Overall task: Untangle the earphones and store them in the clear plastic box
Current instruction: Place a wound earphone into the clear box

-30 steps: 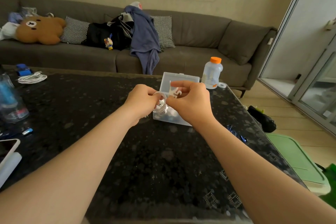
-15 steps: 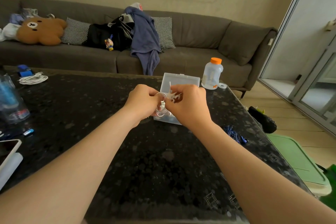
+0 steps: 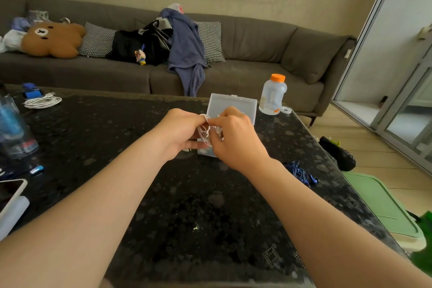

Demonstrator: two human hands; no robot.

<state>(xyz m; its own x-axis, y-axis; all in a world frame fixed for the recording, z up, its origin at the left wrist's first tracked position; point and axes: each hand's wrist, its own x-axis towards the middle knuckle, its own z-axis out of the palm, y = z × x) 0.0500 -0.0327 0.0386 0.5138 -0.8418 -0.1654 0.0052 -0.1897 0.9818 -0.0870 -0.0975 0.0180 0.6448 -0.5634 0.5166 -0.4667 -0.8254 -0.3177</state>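
Observation:
White earphones (image 3: 205, 132), wound into a small coil, hang between my two hands just above the clear plastic box (image 3: 233, 105). The box sits open on the dark stone table, its lid raised at the back. My left hand (image 3: 180, 132) grips the left side of the coil. My right hand (image 3: 233, 138) pinches the cable at the top with thumb and forefinger and covers much of the box's base. The earbuds themselves are hidden by my fingers.
A bottle with an orange cap (image 3: 273, 96) and a tape roll (image 3: 286, 109) stand right of the box. Blue earphones (image 3: 301, 173) lie near the table's right edge. A white cable (image 3: 42, 101), a tumbler (image 3: 14, 128) and a phone (image 3: 11, 194) lie left.
My hands have drawn closer together over the box, and the right hand's fingers have closed from an extended pose onto the top of the coil.

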